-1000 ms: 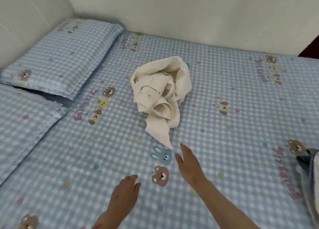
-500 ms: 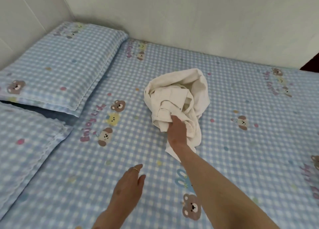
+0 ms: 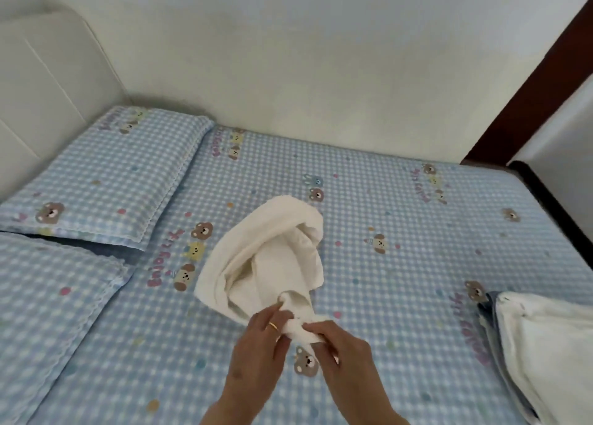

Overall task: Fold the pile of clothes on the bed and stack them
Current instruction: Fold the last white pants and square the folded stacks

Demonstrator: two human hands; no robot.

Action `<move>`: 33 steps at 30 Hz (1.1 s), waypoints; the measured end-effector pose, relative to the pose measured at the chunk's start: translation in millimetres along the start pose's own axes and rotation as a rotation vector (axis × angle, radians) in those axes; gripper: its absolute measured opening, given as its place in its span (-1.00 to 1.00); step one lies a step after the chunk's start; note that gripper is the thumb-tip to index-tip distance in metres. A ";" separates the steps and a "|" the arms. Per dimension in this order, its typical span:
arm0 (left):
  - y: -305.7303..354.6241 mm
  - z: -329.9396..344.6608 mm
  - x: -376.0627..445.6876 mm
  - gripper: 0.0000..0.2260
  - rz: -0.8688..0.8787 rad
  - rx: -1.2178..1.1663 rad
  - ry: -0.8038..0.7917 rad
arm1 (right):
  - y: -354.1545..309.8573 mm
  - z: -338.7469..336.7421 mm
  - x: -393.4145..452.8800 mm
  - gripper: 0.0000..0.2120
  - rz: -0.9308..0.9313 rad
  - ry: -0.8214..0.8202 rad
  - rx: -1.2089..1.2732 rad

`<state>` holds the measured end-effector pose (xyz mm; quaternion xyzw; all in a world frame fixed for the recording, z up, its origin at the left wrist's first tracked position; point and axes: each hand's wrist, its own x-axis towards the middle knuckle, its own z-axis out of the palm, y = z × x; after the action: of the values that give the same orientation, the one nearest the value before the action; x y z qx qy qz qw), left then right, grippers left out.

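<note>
Bed (image 3: 401, 296) mid open twd far edge, pillows (image 3: 106, 181) crowd left edge, folded stack (image 3: 545, 354) blocks near-right corner, wall bounds far edge.

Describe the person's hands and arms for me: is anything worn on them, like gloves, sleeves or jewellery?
Both arms are bare as far as the picture shows, with no sleeves in view, and neither hand is gloved. The left hand wears a thin gold-coloured ring on one finger. The right hand shows no ring or other jewellery. No watch or bracelet shows on either wrist.
</note>
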<state>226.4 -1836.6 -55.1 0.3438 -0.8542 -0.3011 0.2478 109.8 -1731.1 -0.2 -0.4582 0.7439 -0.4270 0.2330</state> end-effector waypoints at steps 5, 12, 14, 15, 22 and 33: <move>110.0 -36.7 -49.0 -0.84 -0.293 -0.236 0.056 | -33.1 -61.4 -78.0 -0.43 0.271 -0.097 -0.010; 225.3 -62.0 -88.3 -0.83 -0.468 -0.368 0.128 | -37.6 -136.6 -174.0 -0.53 0.366 -0.330 -0.371; 246.8 -65.8 -100.2 -0.81 -0.486 -0.318 0.153 | -35.4 -164.1 -200.3 -0.73 0.328 -0.321 -0.481; 255.8 -68.5 -105.5 -0.85 -0.466 -0.267 0.147 | -36.0 -176.0 -211.4 -0.77 0.292 -0.289 -0.514; 309.1 -104.4 -119.3 -0.52 0.004 -0.084 -0.162 | -41.2 -258.0 -256.2 -0.87 -0.117 -0.098 -0.621; 353.6 -136.3 -142.3 -0.69 -0.231 -0.598 -0.083 | -12.0 -371.9 -271.0 -0.94 0.019 0.041 -0.657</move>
<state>248.6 -1572.8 251.1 0.3380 -0.6925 -0.5787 0.2670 -31.1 -1338.1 193.8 -0.4931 0.8507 -0.1710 0.0619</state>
